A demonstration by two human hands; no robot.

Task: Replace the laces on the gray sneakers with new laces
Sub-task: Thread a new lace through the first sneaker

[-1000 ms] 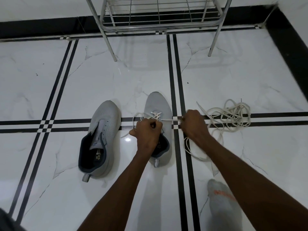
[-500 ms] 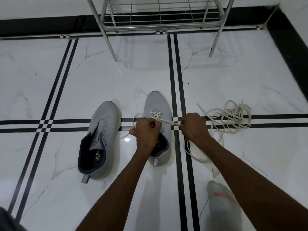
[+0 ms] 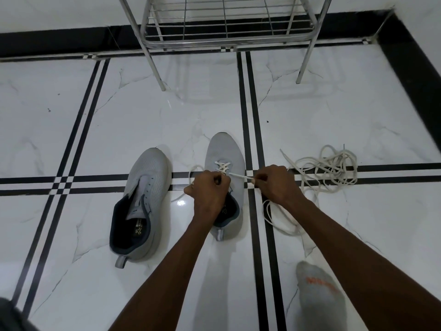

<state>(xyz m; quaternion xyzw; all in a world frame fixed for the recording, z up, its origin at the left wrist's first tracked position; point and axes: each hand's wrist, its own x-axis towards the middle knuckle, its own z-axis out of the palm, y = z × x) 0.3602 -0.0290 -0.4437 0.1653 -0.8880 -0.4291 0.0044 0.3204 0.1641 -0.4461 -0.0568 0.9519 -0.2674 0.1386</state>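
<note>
I see my left hand (image 3: 210, 189) curled over the right gray sneaker (image 3: 225, 158) on the floor (image 3: 143, 120), gripping its white lace (image 3: 241, 176). My right hand (image 3: 274, 185) pinches that lace just beside the shoe. The unlaced sneaker (image 3: 140, 204) lies left of both hands.

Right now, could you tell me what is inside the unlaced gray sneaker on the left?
Inside the unlaced sneaker I see a dark lining and an insole label with print too small to read. Its tongue covers the toe end, so that part is hidden.
</note>
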